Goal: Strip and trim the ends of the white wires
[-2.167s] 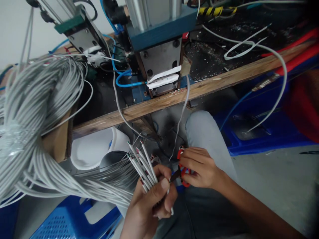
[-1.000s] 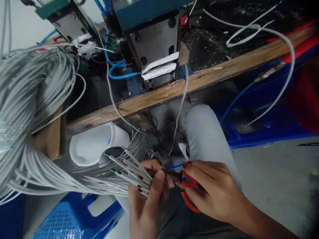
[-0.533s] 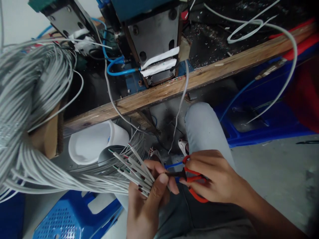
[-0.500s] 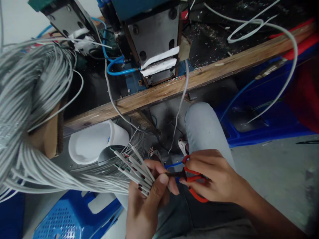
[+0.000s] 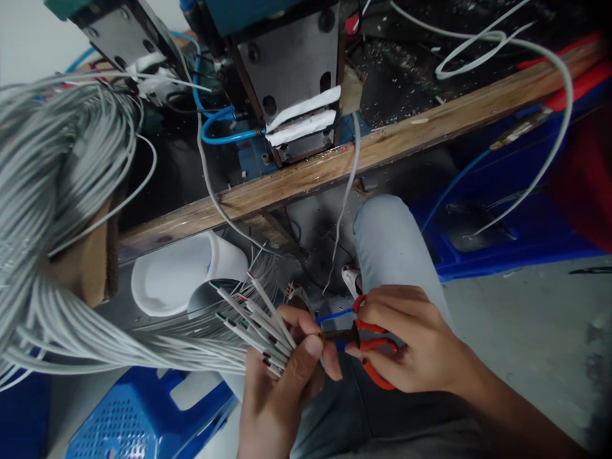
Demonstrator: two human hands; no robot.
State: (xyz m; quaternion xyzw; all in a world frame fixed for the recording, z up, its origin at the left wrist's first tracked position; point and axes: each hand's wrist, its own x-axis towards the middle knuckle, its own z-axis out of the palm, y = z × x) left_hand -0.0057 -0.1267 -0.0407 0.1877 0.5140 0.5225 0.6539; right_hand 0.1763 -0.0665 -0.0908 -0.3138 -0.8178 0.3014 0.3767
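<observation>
My left hand (image 5: 287,376) is closed around a bunch of grey cables (image 5: 261,322), whose cut ends fan out up and to the left and show dark, red and green cores. In my right hand (image 5: 406,338) is a pair of scissors (image 5: 375,347) with red handles, my fingers on the loops. The dark blades point left and reach my left thumb and forefinger. What lies between the blade tips is too small to make out. From my left hand the cables run left into a large grey cable bundle (image 5: 90,140).
A wooden bench edge (image 5: 287,185) crosses in front of me, with a metal press-like machine (image 5: 291,70) on it. Below stand a white bucket (image 5: 167,274) and a blue stool (image 5: 124,414). A loose white cable (image 5: 567,108) loops over the blue plastic at right.
The view has shifted very slightly. Both hands, the cables and the scissors keep almost the same positions.
</observation>
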